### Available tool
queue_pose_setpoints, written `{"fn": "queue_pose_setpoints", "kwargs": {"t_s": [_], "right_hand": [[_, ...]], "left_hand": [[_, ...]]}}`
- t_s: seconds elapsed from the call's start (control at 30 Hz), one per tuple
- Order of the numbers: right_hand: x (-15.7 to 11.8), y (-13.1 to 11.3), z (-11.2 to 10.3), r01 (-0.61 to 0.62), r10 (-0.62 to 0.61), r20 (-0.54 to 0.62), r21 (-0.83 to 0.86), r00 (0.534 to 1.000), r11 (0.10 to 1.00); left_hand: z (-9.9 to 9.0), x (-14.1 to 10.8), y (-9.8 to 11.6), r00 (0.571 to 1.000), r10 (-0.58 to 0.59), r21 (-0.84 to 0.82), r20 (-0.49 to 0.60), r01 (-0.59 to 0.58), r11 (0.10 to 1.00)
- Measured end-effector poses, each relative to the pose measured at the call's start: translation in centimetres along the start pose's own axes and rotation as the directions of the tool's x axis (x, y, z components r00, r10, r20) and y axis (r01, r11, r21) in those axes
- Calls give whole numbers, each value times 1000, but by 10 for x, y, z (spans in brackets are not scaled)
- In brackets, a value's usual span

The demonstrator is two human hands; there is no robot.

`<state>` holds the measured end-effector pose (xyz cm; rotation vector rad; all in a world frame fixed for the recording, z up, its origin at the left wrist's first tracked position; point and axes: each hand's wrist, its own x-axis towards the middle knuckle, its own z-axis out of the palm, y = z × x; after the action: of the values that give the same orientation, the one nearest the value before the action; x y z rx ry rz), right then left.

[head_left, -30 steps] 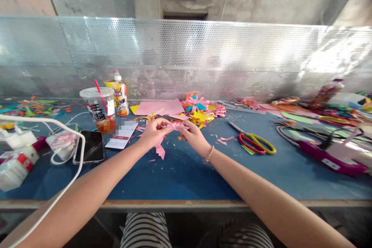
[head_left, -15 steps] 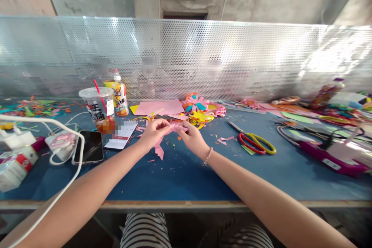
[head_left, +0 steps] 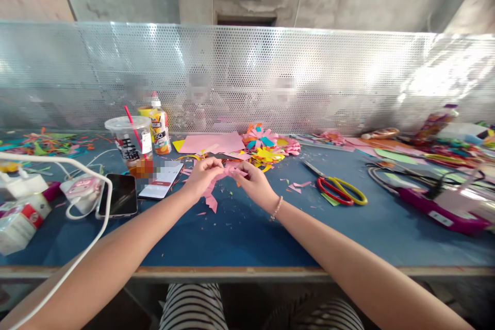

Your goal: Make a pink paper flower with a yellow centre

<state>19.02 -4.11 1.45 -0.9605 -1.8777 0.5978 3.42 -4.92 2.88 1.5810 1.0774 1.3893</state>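
Observation:
A cut strip of pink paper (head_left: 211,198) hangs below my fingers, its jagged lower end just over the blue table. My left hand (head_left: 204,175) pinches it from the left side. From the right, my right hand (head_left: 253,181), with a beaded bracelet at the wrist, pinches the same paper close to the left fingertips. Behind the hands lie a flat pink sheet (head_left: 211,142) and a cluster of paper flowers, one yellow (head_left: 267,155) and one pink with blue and orange (head_left: 260,137).
Scissors with red and yellow handles (head_left: 342,191) lie to the right, near a purple power strip (head_left: 443,210). At left are a phone (head_left: 118,196), a cup with a straw (head_left: 129,147), a bottle (head_left: 159,131) and a white cable (head_left: 109,201). A perforated metal screen (head_left: 247,80) stands behind.
My left fingertips have shifted slightly left, and my right fingertips have also moved a little to the left. Both hands still grip the pink paper.

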Motion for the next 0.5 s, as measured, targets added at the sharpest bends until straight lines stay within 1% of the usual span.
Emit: {"fn": "queue_pose_setpoints", "kwargs": {"t_s": [0.13, 0.27, 0.43, 0.5], "right_hand": [[0, 0, 0, 16, -16, 3, 7, 1000, 1000], [0, 0, -1, 6, -7, 21, 48, 1000, 999], [0, -1, -2, -24, 22, 27, 64, 999, 998], [0, -1, -1, -26, 25, 13, 59, 1000, 998]], "left_hand": [[0, 0, -1, 1000, 7, 18, 10, -7, 1000], [1, 0, -2, 1000, 16, 45, 13, -17, 999], [0, 0, -2, 997, 43, 77, 70, -48, 996], [-1, -1, -2, 996, 56, 76, 72, -61, 995]]}}
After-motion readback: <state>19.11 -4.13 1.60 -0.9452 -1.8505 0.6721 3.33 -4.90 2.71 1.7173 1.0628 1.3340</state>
